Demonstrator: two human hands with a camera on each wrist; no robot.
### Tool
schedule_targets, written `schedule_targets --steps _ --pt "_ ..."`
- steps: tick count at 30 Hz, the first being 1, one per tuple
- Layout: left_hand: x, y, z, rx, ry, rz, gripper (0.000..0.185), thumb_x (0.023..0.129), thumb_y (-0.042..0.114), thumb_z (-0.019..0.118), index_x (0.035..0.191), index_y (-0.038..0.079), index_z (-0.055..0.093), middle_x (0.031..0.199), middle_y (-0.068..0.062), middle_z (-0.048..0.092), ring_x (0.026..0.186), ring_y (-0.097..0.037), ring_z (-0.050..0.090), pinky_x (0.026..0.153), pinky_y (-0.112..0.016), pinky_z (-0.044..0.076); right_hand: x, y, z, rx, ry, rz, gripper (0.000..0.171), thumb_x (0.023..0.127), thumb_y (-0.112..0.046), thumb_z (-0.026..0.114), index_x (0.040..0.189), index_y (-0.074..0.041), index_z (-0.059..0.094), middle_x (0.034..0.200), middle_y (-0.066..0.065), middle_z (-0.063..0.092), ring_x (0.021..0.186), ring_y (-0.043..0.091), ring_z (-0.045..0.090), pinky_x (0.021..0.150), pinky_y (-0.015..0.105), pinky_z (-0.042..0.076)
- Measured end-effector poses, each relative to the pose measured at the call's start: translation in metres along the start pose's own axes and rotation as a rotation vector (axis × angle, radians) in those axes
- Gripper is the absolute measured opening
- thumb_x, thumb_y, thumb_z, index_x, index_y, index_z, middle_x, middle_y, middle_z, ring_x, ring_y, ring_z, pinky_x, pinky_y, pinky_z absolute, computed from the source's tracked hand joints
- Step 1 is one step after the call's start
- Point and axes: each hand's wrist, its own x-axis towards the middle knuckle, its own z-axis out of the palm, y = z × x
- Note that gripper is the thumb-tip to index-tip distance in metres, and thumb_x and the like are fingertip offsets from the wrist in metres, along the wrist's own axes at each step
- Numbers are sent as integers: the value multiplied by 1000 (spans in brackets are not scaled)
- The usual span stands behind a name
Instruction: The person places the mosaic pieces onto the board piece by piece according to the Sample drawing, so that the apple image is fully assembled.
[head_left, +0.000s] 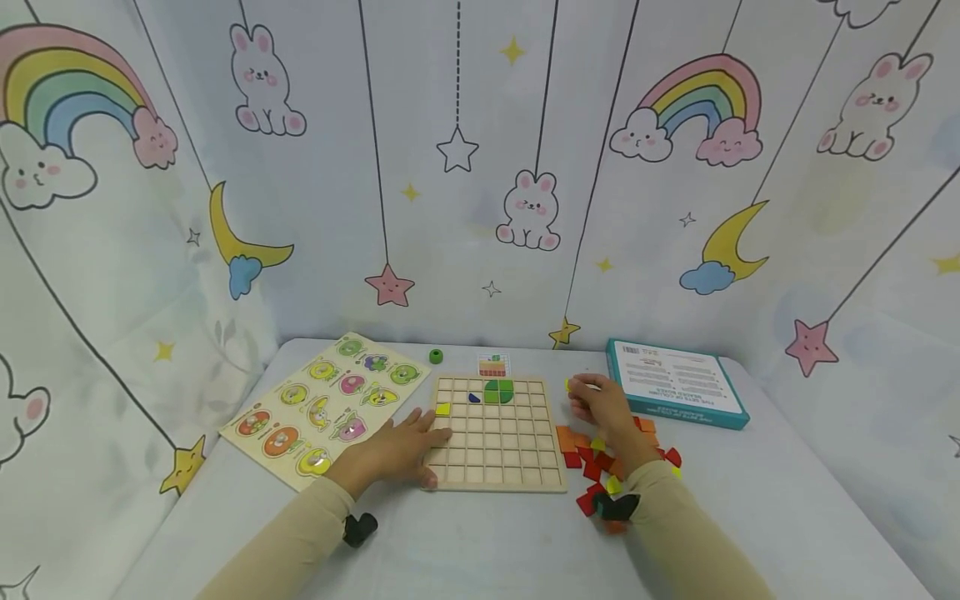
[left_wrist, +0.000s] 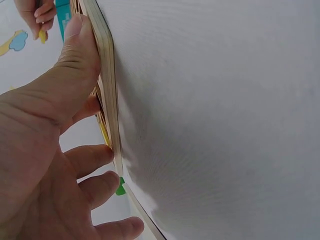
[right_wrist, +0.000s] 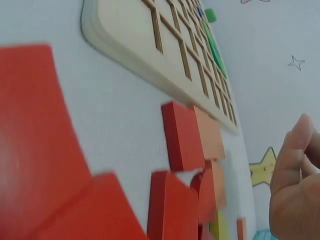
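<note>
The left hand [head_left: 401, 450] lies on the near-left corner of the wooden grid board [head_left: 497, 433], its fingers nearly straight and spread over the board's left edge, thumb along the near edge, gripping nothing. The right hand [head_left: 600, 408] hovers just off the board's right edge at about 3 o'clock, fingers curled around a small yellow piece [head_left: 570, 384] pinched at the fingertips. The pile of red and orange pieces [head_left: 600, 462] lies on the table beneath that hand, beside the board's near-right corner.
</note>
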Motion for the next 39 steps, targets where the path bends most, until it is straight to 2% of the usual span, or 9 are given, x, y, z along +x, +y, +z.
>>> schedule_targets --steps 5,8,14,21,23,25,27,30,39 --pt "1 -3 0 -3 -6 0 83 80 44 83 153 25 48 167 -14 28 156 -37 19 121 -68 19 2 -1 20 113 -60 -34 48 101 -14 65 145 -1 51 101 6 70 76 9 67 72 17 59" --pt "1 -4 0 -26 -6 8 84 79 43 84 153 25 48 167 -14 28 156 -38 19 121 -68 19 4 0 38 123 -106 -30 50 99 -9 66 146 0 51 102 8 72 70 8 66 67 16 58" --pt "-1 -4 0 -63 -1 16 84 79 43 84 153 25 48 167 -13 28 155 -39 19 121 -68 19 4 4 81 4 -212 -70 47 97 -5 66 143 3 54 105 21 72 63 10 61 59 20 56" --pt "0 -3 -1 -78 -11 2 82 80 44 83 153 26 48 167 -11 28 155 -38 20 121 -67 19 -2 7 125 -175 -311 -104 43 97 -6 66 139 1 59 70 5 60 50 9 45 49 22 44" --pt "1 -2 -1 -76 -10 0 82 80 44 83 152 27 49 167 -10 28 155 -38 20 120 -68 19 -4 8 135 -271 -296 -149 42 95 -8 70 136 -1 63 77 3 62 56 10 46 53 23 45" --pt "2 -2 0 -70 -10 0 83 79 46 83 152 28 49 167 -10 29 155 -37 21 120 -68 20 -5 10 143 -377 -266 -196 40 92 -11 74 131 -4 67 94 4 69 69 12 55 63 27 51" --pt "2 -2 1 -70 -11 1 83 79 46 83 152 28 49 167 -9 29 155 -37 22 120 -69 21 -5 13 150 -467 -238 -224 39 89 -12 77 127 -6 71 117 7 71 93 17 64 80 33 56" --pt "2 -3 2 -75 -15 2 83 79 46 83 152 28 49 167 -9 29 155 -37 22 119 -68 22 -4 16 157 -547 -223 -237 37 87 -12 78 124 -7 72 134 9 66 124 26 60 103 43 52" --pt "2 -6 1 -51 0 23 82 79 45 83 151 25 50 167 -12 29 154 -37 23 119 -68 25 -6 17 167 -681 -201 -308 37 88 -12 75 124 -6 73 133 12 67 130 34 58 106 51 50"
